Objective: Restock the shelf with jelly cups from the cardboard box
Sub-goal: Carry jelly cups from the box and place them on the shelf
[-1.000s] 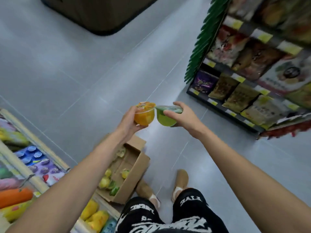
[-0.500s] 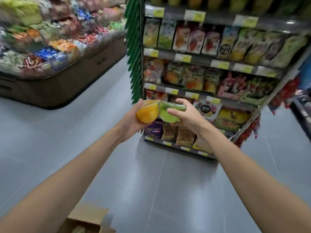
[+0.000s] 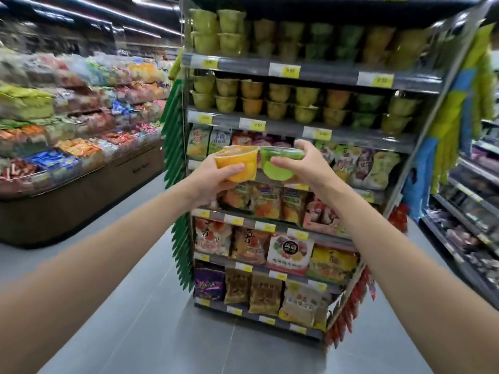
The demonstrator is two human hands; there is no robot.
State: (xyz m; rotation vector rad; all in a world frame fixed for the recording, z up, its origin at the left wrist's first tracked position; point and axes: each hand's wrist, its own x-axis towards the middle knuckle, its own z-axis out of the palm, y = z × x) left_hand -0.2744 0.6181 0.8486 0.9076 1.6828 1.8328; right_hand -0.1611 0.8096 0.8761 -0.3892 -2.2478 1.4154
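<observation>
The left hand (image 3: 212, 177) is gripping an orange jelly cup (image 3: 239, 161), with the thumb lying across its front wall and the fingers wrapping round behind. The right hand (image 3: 306, 168) is grasping a green jelly cup (image 3: 278, 166), the thumb pressing on its side and the fingers curling over the sealed top. Both cups are being held up in the air side by side, tilting slightly toward each other, rims so close that it is hard to say whether they are touching. They are hanging in front of the shelf unit (image 3: 324, 72), level with its middle rows of snack bags (image 3: 270, 205) and below the two upper tiers, where stacked jelly cups (image 3: 252, 98) in yellow, orange and green are sitting in rows behind yellow price tags. Both bare forearms are reaching forward from the lower corners of the view. A green fringed strip (image 3: 175, 157) is running down the unit's left edge. A low display bin of wrapped sweets (image 3: 54, 147) is standing to the left across the grey floor (image 3: 129, 319), and more shelving (image 3: 472, 211) is showing at the right.
</observation>
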